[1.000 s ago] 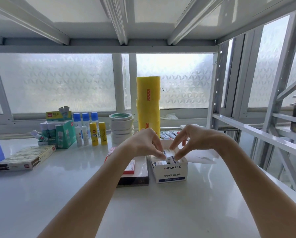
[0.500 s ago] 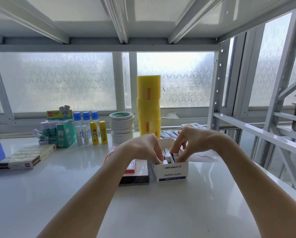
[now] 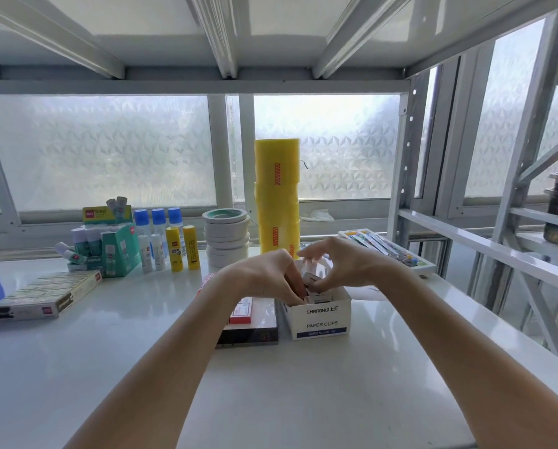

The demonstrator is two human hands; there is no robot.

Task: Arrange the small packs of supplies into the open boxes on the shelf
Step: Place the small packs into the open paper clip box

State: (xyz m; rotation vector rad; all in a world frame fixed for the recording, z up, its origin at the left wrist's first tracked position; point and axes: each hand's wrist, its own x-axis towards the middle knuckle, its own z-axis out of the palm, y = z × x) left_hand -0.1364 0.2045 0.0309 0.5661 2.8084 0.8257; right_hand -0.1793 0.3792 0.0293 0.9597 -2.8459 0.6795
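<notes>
A white open box marked PAPER CLIPS (image 3: pixel 321 320) stands on the shelf in the middle. Several small packs (image 3: pixel 320 298) sit inside it. Both hands are over its open top. My left hand (image 3: pixel 264 277) reaches its fingers down into the box's left side among the packs. My right hand (image 3: pixel 342 264) is at the box's back with a small pack (image 3: pixel 313 277) pinched between its thumb and fingers, tilted just above the others. My hands hide much of the box's inside.
A dark flat box with a red pack (image 3: pixel 248 322) lies left of the clip box. Behind stand yellow tape rolls (image 3: pixel 277 199), white tape rolls (image 3: pixel 227 236), glue sticks (image 3: pixel 174 247) and a green box (image 3: pixel 120 251). A flat carton (image 3: pixel 44 294) lies left, a tray of pens (image 3: pixel 388 249) right.
Both hands dropped from above the box into its top. The left fingers went deeper among the packs, and the right hand shifted a pack at the back.
</notes>
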